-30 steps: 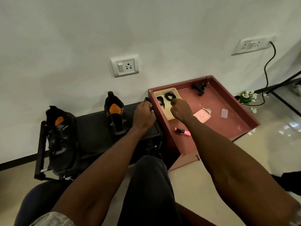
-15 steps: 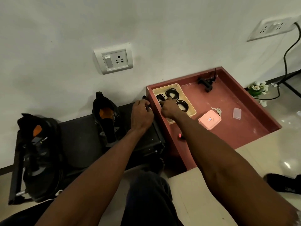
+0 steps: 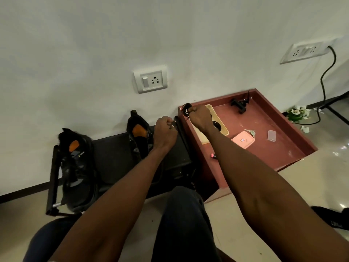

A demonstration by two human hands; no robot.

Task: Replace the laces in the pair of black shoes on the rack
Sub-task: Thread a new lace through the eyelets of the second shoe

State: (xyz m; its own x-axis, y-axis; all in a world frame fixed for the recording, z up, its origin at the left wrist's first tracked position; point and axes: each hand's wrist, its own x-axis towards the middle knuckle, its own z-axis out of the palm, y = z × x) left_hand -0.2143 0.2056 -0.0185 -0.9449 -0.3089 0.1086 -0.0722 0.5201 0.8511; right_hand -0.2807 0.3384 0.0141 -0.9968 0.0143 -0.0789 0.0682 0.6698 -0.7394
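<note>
Far left: one black shoe is seen standing on the rack, toe toward the viewer, orange tongue patch up. Eyelets appear bare; no lace can be made out, though the upper is dark and detail is poor.

Mid-rack: the second black shoe is set nearer the wall, just beside the left hand. It too appears unlaced, as far as can be told.

Left hand: fingers are curled tight at the rack's right end, close against a dark upright bar there. A small dark bit shows at the fingertips; whether it is a lace end or the rack frame cannot be told.

Right hand: held over the near-left corner of the red tray, above the beige dish. A coiled black lace is pinched between thumb and fingers, and appears lifted clear of the dish. One more black coil is left lying in the dish, partly hidden by the wrist.

Further right on the tray, untouched: a pink box, keys, a small clear case, a black clip-like item at the back.

Judged progress: early. Old laces seem already out; a new lace is only just in hand. Threading of both shoes is judged still to be done.
</note>
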